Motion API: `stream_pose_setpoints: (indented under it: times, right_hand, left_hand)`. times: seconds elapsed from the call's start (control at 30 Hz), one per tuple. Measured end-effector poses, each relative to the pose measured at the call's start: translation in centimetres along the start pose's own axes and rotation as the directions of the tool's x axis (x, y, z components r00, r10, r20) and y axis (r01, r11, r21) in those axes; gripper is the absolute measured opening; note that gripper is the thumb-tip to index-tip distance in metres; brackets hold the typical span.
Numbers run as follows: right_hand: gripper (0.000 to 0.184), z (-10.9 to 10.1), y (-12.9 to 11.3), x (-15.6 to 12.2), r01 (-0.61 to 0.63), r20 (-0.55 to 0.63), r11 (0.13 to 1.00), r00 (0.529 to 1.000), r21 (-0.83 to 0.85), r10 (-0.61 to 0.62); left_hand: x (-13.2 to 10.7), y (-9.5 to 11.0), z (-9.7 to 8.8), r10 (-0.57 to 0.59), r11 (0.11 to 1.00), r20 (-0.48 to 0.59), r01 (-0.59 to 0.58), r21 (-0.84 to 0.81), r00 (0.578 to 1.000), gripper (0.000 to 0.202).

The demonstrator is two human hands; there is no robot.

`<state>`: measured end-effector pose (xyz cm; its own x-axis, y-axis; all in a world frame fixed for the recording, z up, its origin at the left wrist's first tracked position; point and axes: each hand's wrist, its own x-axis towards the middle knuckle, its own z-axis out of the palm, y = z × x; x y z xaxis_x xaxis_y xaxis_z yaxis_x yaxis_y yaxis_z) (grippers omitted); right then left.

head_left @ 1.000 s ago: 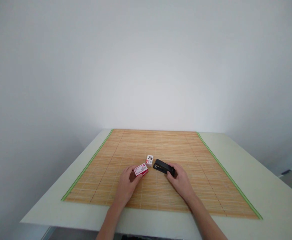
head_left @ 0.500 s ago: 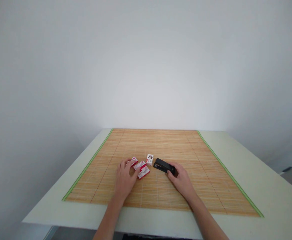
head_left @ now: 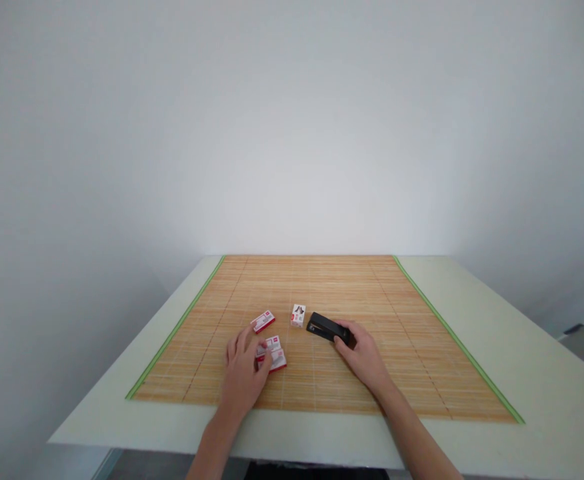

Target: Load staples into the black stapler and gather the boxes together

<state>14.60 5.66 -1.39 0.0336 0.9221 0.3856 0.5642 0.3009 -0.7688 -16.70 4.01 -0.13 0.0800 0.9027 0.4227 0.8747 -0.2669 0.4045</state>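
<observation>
My left hand (head_left: 242, 365) rests on the bamboo mat (head_left: 412, 347), its thumb and fingers pinched on a pair of small red-and-white staple boxes (head_left: 274, 353). A third staple box (head_left: 263, 321) lies loose on the mat just beyond that hand. My right hand (head_left: 365, 353) lies on the near end of a black stapler (head_left: 326, 328), fingers curled over it. A small white box with a red mark (head_left: 299, 315) stands upright between the stapler and the loose staple box.
The mat has green edges and covers most of a pale table (head_left: 532, 373) set against a plain white wall. The table's near edge (head_left: 297, 453) runs just under my forearms.
My left hand has drawn back toward me and leftward with the staple boxes; one box now lies apart on the mat. My right hand stays on the stapler.
</observation>
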Motion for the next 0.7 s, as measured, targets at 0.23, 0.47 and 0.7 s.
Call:
stream_pose_setpoints:
  times: [0.23,0.47,0.7]
  right_hand:
    - [0.038,0.1,0.3,-0.1,-0.001,-0.004,1.000,1.000,-0.007,0.001]
    - [0.037,0.1,0.5,-0.1,-0.007,0.003,1.000,1.000,-0.008,0.007]
    - [0.038,0.5,0.6,-0.1,-0.020,-0.011,1.000,1.000,-0.015,0.020]
  left_hand:
    - [1.1,2.9,0.3,0.010,1.000,-0.010,-0.010,-0.021,1.000,0.021]
    - [6.1,6.3,2.2,0.174,0.981,0.124,-0.162,-0.106,0.977,0.038]
    - [0.1,1.8,-1.6,-0.010,0.999,0.087,0.013,-0.040,0.996,0.030]
